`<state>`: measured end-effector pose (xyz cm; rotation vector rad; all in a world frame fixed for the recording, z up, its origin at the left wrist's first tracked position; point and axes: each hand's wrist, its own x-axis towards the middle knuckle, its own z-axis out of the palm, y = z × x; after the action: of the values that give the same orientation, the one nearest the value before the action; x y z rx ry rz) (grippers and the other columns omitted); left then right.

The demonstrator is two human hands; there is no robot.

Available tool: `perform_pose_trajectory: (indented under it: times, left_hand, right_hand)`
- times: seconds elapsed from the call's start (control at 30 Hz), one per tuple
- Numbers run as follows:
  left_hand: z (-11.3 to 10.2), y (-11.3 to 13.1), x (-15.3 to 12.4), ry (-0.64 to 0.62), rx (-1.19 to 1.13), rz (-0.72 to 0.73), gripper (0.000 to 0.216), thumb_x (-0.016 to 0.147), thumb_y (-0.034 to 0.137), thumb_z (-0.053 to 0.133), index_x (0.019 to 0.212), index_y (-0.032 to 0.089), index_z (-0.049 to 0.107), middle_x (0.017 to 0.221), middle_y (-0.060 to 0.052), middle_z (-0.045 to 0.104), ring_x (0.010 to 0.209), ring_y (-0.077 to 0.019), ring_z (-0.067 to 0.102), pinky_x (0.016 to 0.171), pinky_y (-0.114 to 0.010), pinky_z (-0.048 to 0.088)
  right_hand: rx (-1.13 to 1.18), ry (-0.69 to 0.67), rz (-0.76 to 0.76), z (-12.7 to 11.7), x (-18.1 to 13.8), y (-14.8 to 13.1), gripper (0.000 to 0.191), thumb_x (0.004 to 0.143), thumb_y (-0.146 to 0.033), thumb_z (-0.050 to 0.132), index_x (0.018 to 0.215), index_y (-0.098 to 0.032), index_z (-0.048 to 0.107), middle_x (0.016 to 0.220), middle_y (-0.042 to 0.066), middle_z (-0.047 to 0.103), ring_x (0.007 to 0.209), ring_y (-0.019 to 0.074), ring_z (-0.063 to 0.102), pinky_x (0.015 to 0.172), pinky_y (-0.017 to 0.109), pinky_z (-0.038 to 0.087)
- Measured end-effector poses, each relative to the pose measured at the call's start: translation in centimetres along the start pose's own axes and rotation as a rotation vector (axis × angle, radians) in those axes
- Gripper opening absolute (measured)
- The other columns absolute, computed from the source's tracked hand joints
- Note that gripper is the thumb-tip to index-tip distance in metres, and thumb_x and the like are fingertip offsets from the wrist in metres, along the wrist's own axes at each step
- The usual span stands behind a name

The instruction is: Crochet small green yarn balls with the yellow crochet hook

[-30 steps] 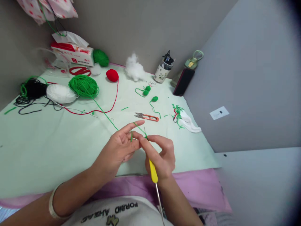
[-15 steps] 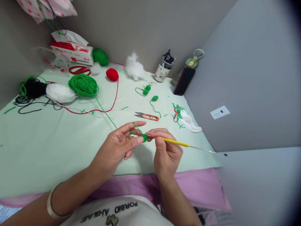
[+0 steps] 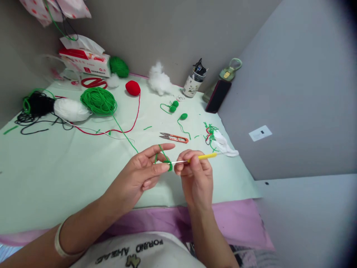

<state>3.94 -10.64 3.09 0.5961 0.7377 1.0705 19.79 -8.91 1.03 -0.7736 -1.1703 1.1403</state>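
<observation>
My left hand (image 3: 141,172) pinches a tiny green crochet piece (image 3: 169,166) between thumb and middle finger, with green yarn looped over the raised index finger. That strand (image 3: 122,131) runs back to a green yarn ball (image 3: 98,100). My right hand (image 3: 193,175) is closed on a yellow-handled crochet hook (image 3: 202,157), whose metal tip points left into the green piece.
Orange snips (image 3: 174,138) lie just beyond my hands. White (image 3: 71,109), black (image 3: 39,105) and red (image 3: 133,88) yarn, stuffing (image 3: 159,81), a tissue box (image 3: 85,63), a jar (image 3: 193,83), a phone (image 3: 217,96), small green pieces (image 3: 178,111) and scraps (image 3: 220,143) sit on the pale green table (image 3: 55,175).
My right hand swung the hook from pointing down toward me to pointing right, then slid back so its tip sits in the green piece. My left hand stayed put.
</observation>
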Motion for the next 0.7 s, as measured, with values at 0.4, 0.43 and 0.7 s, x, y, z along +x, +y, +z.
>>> perform_pose_trajectory:
  times: [0.4,0.43,0.7]
  left_hand:
    - [0.1,-0.4,0.5,0.072,-0.068,-0.017,0.033,0.084,0.024,0.083,0.116,0.021,0.078,0.061,0.009,0.046,0.044,0.0,0.023,0.042,-0.014,0.022]
    - [0.0,-0.3,0.5,0.058,-0.094,-0.04,0.031,0.084,0.023,0.082,0.114,0.02,0.079,0.061,0.009,0.044,0.044,0.0003,0.021,0.041,-0.014,0.021]
    - [0.5,-0.5,0.4,0.1,-0.063,0.026,0.043,0.08,0.022,0.085,0.122,0.022,0.078,0.067,0.006,0.05,0.051,-0.0031,0.034,0.045,-0.014,0.031]
  right_hand:
    - [-0.703,-0.057,-0.569,0.3,-1.2,0.2,0.032,0.095,-0.011,0.064,0.116,-0.032,0.076,0.109,0.006,0.074,0.095,0.0194,0.071,0.077,0.036,0.061]
    - [-0.623,-0.027,-0.512,0.3,-1.0,0.1,0.029,0.097,-0.012,0.063,0.113,-0.03,0.076,0.102,0.005,0.074,0.089,0.0186,0.071,0.074,0.035,0.061]
    - [-0.678,-0.014,-0.558,0.6,-0.9,0.7,0.029,0.095,-0.013,0.067,0.115,-0.032,0.077,0.101,0.005,0.072,0.09,0.0189,0.069,0.074,0.035,0.059]
